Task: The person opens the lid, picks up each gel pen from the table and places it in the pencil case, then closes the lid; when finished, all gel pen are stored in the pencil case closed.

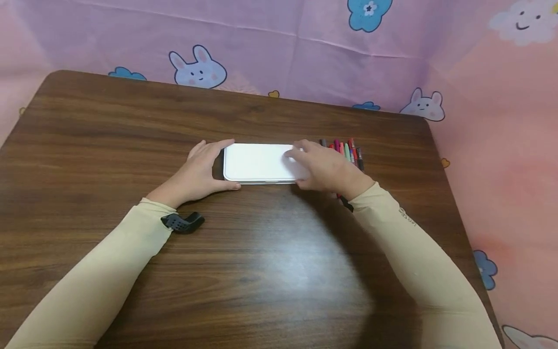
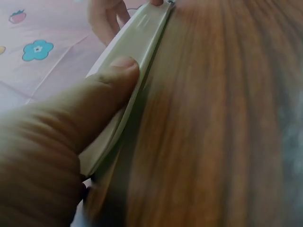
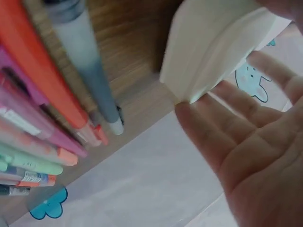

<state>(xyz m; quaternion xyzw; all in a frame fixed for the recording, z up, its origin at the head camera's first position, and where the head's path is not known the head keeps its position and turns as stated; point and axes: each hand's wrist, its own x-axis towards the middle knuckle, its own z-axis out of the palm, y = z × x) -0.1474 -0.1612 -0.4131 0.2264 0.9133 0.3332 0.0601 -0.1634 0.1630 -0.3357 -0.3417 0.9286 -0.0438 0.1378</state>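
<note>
A flat white pencil case [image 1: 257, 162] with rounded corners lies on the wooden table, its lid down. My left hand [image 1: 196, 172] holds its left end, thumb along the near side and fingers at the far side. In the left wrist view, the thumb presses on the case's pale side wall [image 2: 137, 40]. At the opposite end my right hand [image 1: 329, 167] grips the case, thumb at the near edge and some fingers over the lid. Seen from the right wrist, the fingertips touch the edge of the case [image 3: 208, 42]. What the case contains is hidden.
Several coloured pens [image 1: 346, 149] lie in a row just right of the case, partly covered by the right hand and forearm. A black strap [image 1: 183, 223] sits at the left wrist. Patterned pink cloth [image 1: 270, 43] hangs behind the brown table [image 1: 131, 126].
</note>
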